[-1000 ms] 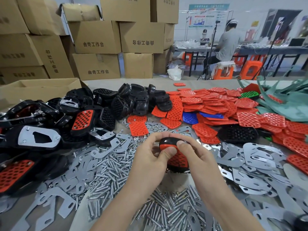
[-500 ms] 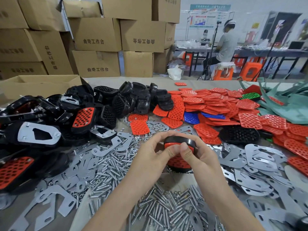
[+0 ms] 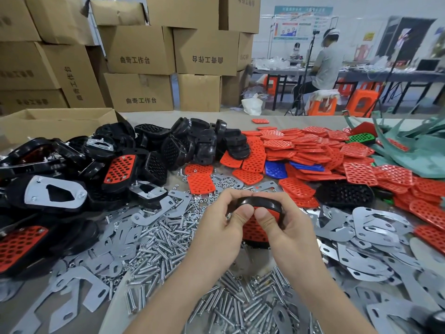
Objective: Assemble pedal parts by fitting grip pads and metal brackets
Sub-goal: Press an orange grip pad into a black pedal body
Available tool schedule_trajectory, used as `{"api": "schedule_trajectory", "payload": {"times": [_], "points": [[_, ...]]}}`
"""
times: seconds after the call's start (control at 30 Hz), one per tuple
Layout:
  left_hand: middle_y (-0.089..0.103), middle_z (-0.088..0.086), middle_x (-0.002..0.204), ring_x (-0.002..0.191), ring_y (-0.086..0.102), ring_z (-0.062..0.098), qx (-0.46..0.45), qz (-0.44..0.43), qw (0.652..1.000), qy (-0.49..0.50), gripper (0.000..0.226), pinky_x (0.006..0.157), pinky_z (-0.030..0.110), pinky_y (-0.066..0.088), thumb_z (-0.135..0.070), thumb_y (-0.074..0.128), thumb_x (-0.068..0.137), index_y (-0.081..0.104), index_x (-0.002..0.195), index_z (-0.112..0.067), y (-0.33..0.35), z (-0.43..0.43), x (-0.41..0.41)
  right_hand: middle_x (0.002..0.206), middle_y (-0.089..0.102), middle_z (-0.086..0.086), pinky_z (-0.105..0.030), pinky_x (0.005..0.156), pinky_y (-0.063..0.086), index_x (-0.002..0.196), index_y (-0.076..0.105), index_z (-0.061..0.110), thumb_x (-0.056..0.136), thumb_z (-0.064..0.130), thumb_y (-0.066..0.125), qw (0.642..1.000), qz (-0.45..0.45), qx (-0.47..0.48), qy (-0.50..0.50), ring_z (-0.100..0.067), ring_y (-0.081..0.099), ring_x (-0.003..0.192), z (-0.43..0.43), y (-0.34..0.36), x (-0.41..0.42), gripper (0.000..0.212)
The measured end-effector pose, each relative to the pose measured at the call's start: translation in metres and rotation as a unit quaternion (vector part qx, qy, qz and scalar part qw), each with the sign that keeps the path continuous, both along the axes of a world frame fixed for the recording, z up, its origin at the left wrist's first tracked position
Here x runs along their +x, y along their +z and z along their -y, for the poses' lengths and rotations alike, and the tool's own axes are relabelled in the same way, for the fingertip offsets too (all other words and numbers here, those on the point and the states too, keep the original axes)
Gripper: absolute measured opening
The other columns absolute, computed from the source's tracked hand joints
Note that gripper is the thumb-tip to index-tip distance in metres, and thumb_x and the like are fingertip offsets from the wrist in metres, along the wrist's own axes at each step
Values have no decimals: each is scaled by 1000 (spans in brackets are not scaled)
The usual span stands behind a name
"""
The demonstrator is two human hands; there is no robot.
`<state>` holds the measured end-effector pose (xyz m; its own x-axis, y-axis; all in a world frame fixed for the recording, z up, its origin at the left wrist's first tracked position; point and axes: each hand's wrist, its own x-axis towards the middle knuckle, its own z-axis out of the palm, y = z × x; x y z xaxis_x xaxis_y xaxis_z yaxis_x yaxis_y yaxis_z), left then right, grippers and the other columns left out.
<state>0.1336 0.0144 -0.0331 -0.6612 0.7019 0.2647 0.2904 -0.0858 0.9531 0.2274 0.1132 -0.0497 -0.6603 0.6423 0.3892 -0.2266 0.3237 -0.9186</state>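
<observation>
Above the bolt pile (image 3: 156, 242), with left hand (image 3: 220, 231) and right hand (image 3: 286, 231) both pinching the black pedal body (image 3: 255, 202), press thumbs evenly along the edge of the red grip pad (image 3: 254, 229) until flush under the rim.

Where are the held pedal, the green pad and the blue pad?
held pedal (image 3: 255, 203): head view, on its black top rim.
green pad (image 3: 360, 139): head view, middle of its perforated face.
blue pad (image 3: 275, 169): head view, middle of its visible face.
</observation>
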Motion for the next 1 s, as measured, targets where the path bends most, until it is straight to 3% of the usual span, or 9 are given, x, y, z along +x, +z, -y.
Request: {"api": "schedule_trajectory", "payload": {"times": [0.17, 0.27, 0.5, 0.6, 0.67, 0.77, 0.93, 1.0], "points": [[69, -17, 95, 89, 64, -1, 7, -21, 999, 33, 23, 75, 12, 49, -9, 58, 100, 64, 100, -31, -3, -4, 5, 95, 78, 9, -21, 82, 53, 99, 72, 31, 100, 0, 63, 1000, -3, -5, 12, -9, 72, 93, -3, 1, 0, 33], [70, -14, 94, 91, 65, 2, 12, -42, 998, 40, 21, 80, 18, 50, -9, 60, 99, 65, 101, -30, -4, -7, 5, 99, 78, 7, -30, 87, 53, 100, 72, 39, 96, 15, 64, 1000, -12, -6, 7, -12, 72, 97, -3, 0, -1, 26], [72, -11, 107, 104, 65, 4, 30, -46, 998, 11, 15, 85, 14, 47, -22, 62, 100, 68, 111, -30, -5, -8, 0, 104, 77, 6, -33, 86, 52, 103, 72, 45, 92, 40, 64, 999, -20, -30, 24, -12, 72, 99, -11, -4, -1, 15], [73, -13, 106, 103, 66, 4, 37, -26, 999, 16, 20, 86, 16, 48, -37, 59, 95, 68, 111, -30, -6, -7, -2, 110, 75, 6, -33, 89, 52, 108, 70, 44, 85, 63, 68, 998, -13, -40, 43, -13, 71, 105, -11, -5, -3, 30], [73, -12, 104, 103, 66, 6, 33, -3, 999, 24, 15, 88, 22, 50, -36, 60, 97, 68, 109, -33, -7, -7, -4, 110, 75, 6, -32, 90, 53, 108, 69, 43, 81, 68, 72, 998, -6, -44, 45, -13, 71, 105, -10, -4, -6, 37], [72, -12, 105, 103, 65, 5, 23, 7, 999, 29, 13, 89, 24, 51, -26, 59, 101, 67, 109, -34, -9, -7, -5, 106, 75, 4, -28, 86, 53, 108, 70, 34, 84, 53, 76, 998, -2, -54, 41, -13, 71, 101, -8, -4, -7, 31], [71, -13, 103, 99, 64, 1, 16, -5, 999, 38, 15, 84, 15, 48, -22, 57, 102, 64, 106, -34, -9, -8, -2, 96, 77, 1, -23, 77, 55, 102, 72, 26, 92, 18, 74, 997, 8, -70, 21, -14, 73, 90, -11, -6, -9, 13], [71, -13, 100, 97, 64, 2, 22, -1, 999, 41, 14, 83, 15, 48, -21, 58, 102, 65, 103, -33, -8, -8, -2, 96, 77, 0, -25, 77, 54, 101, 72, 25, 91, 17, 74, 997, 8, -75, 13, -15, 73, 90, -11, -7, -10, 12]]}}
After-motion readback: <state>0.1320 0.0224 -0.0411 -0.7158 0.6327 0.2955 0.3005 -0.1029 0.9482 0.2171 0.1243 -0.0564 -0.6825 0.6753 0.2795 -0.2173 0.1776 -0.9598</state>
